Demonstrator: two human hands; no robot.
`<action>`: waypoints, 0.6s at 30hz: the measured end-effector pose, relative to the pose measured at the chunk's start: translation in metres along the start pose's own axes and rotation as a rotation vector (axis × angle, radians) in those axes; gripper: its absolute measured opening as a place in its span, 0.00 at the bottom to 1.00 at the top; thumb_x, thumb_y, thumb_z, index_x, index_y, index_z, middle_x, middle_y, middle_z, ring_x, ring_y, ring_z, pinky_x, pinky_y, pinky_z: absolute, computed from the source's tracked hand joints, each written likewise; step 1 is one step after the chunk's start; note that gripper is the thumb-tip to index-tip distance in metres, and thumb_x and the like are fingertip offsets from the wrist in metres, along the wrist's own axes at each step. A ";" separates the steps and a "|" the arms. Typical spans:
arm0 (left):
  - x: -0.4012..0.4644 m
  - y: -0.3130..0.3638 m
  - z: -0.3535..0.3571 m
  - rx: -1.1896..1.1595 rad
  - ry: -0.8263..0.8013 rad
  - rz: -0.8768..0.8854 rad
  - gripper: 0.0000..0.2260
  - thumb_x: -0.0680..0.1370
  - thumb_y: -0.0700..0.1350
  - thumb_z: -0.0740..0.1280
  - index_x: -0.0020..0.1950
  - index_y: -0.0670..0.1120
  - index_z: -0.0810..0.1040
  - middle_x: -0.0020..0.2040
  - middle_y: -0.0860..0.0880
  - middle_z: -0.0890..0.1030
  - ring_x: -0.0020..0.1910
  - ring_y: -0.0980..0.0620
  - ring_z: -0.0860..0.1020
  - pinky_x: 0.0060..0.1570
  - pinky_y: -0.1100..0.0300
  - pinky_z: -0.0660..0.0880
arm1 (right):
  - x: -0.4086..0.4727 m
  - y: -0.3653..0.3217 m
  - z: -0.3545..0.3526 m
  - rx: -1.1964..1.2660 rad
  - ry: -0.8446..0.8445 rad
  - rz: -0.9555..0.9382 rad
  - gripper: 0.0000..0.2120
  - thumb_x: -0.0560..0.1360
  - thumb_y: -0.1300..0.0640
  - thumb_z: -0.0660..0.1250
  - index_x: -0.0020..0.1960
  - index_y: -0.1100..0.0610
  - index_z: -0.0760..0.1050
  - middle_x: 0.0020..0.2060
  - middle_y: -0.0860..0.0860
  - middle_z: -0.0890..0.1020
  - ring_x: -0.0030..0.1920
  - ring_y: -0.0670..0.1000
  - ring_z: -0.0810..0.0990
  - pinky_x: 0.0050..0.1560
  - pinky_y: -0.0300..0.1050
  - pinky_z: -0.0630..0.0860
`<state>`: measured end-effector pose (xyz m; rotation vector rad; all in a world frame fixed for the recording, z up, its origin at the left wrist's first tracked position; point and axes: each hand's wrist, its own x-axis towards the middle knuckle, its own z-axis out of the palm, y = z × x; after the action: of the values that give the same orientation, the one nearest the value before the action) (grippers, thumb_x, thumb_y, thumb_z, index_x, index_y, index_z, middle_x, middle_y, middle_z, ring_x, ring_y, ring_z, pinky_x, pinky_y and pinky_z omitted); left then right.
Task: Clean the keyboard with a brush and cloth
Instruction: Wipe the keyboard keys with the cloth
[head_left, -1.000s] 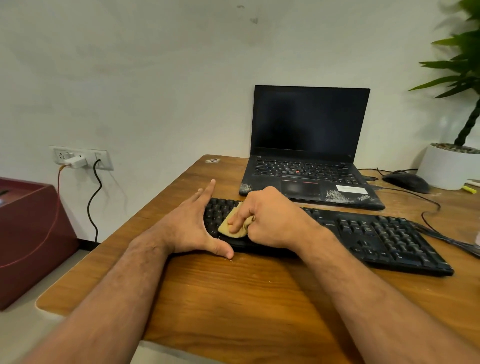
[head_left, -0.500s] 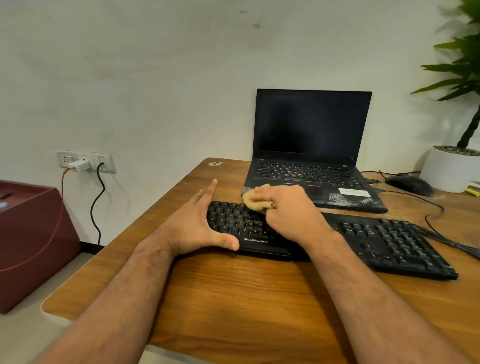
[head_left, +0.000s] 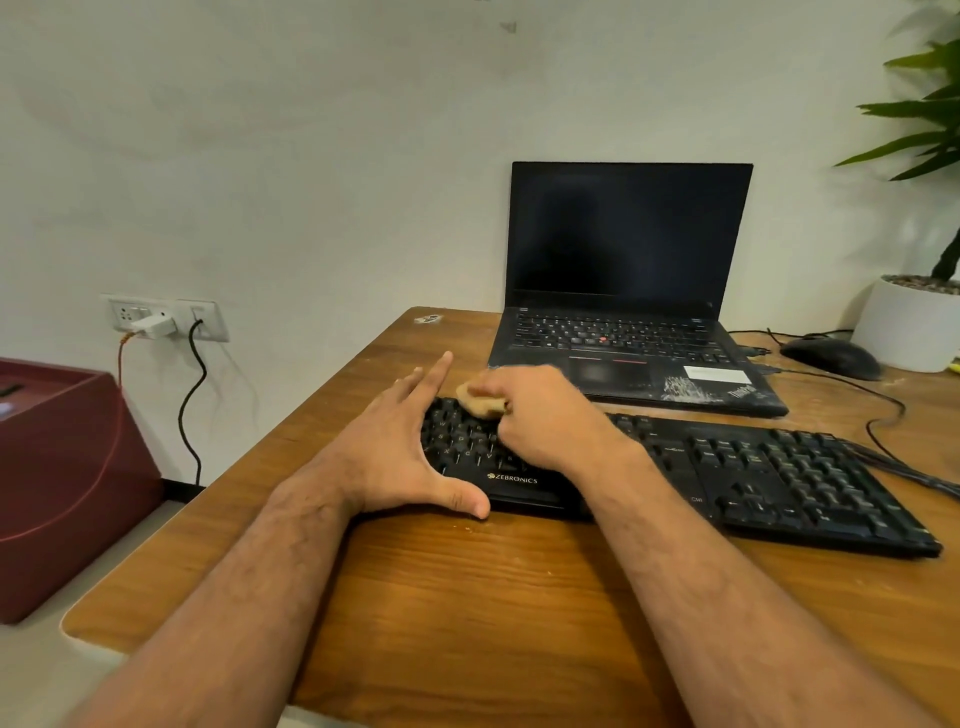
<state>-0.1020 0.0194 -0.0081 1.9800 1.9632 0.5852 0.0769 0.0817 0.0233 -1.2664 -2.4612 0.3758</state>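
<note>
While wiped: one keyboard (head_left: 769, 478), one cloth (head_left: 480, 402).

plant (head_left: 919, 130) cut off right, cloth (head_left: 480, 401) mostly hidden

White wall (head_left: 311, 156) with socket panel (head_left: 165, 318); wooden desk (head_left: 493, 597); maroon box (head_left: 62, 478) left; pale floor (head_left: 31, 675).

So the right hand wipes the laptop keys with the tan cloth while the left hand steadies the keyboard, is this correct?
Not quite. In the head view the right hand presses the tan cloth on the black external keyboard, not the laptop. The left hand does steady that keyboard.
</note>
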 end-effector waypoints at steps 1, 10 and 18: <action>0.000 0.000 0.000 0.002 0.002 0.012 0.69 0.48 0.78 0.74 0.77 0.69 0.35 0.83 0.52 0.51 0.80 0.49 0.53 0.77 0.42 0.58 | 0.000 -0.002 0.003 -0.037 -0.028 -0.006 0.28 0.76 0.65 0.64 0.72 0.44 0.74 0.66 0.53 0.80 0.64 0.55 0.78 0.65 0.50 0.75; -0.001 -0.003 0.000 0.001 -0.006 0.057 0.69 0.47 0.79 0.75 0.78 0.69 0.36 0.82 0.55 0.55 0.80 0.52 0.54 0.78 0.44 0.58 | -0.011 0.007 -0.004 0.005 0.093 0.053 0.24 0.74 0.66 0.64 0.66 0.49 0.80 0.61 0.52 0.83 0.60 0.54 0.80 0.65 0.50 0.77; -0.003 0.000 -0.002 0.003 -0.015 0.075 0.70 0.48 0.76 0.77 0.78 0.68 0.35 0.82 0.55 0.53 0.79 0.52 0.55 0.78 0.46 0.57 | -0.039 0.001 -0.015 0.150 -0.098 -0.153 0.23 0.69 0.70 0.63 0.51 0.48 0.87 0.52 0.42 0.87 0.58 0.43 0.81 0.63 0.37 0.75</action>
<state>-0.1033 0.0161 -0.0064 2.0616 1.8888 0.5844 0.1053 0.0514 0.0293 -1.0145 -2.5369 0.5819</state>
